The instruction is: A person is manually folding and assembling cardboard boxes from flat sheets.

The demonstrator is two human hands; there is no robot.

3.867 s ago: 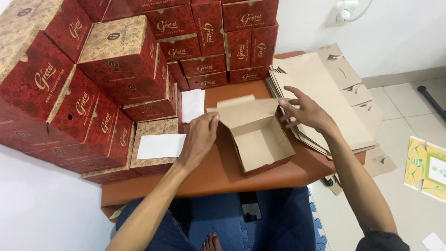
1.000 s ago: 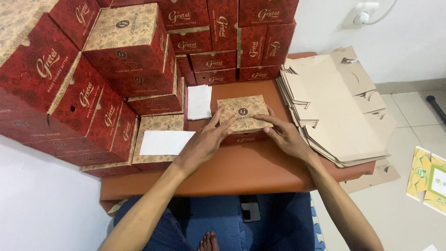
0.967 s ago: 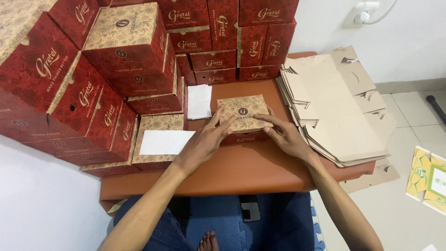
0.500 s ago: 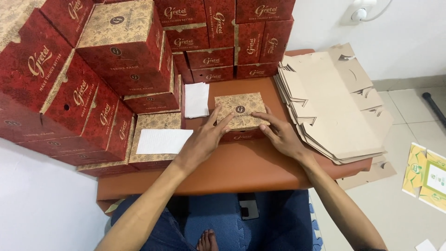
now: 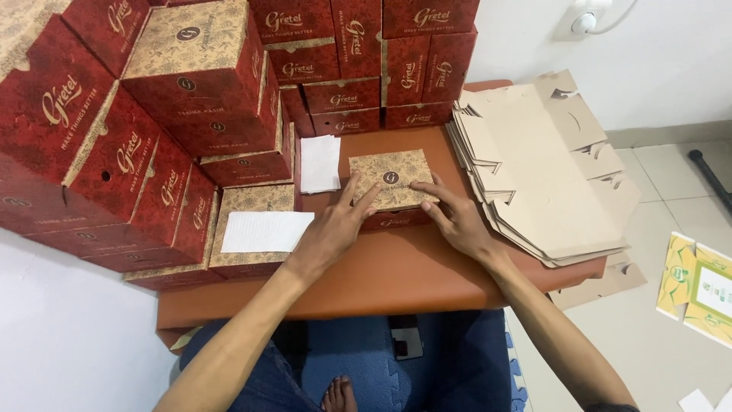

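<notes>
Since the open brown carton of seconds before, flaps had closed: small red cardboard box with gold patterned lid (image 5: 391, 180) sat shut mid-table on the orange-brown table (image 5: 396, 267). Left hand (image 5: 334, 229) and right hand (image 5: 456, 220) lay flat, fingers spread, pressing its lid; stack of flat brown carton blanks (image 5: 545, 172) just right.

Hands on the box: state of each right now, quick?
Left hand: open, fingers flat on the closed box lid.
Right hand: open, fingertips pressing the lid, gripping nothing.

My left hand (image 5: 332, 229) lies palm down, fingers extended forward and slightly spread. My right hand (image 5: 456, 217) lies flat alongside, fingers angled inward toward the left. Both forearms are bare, converging from below.
</notes>
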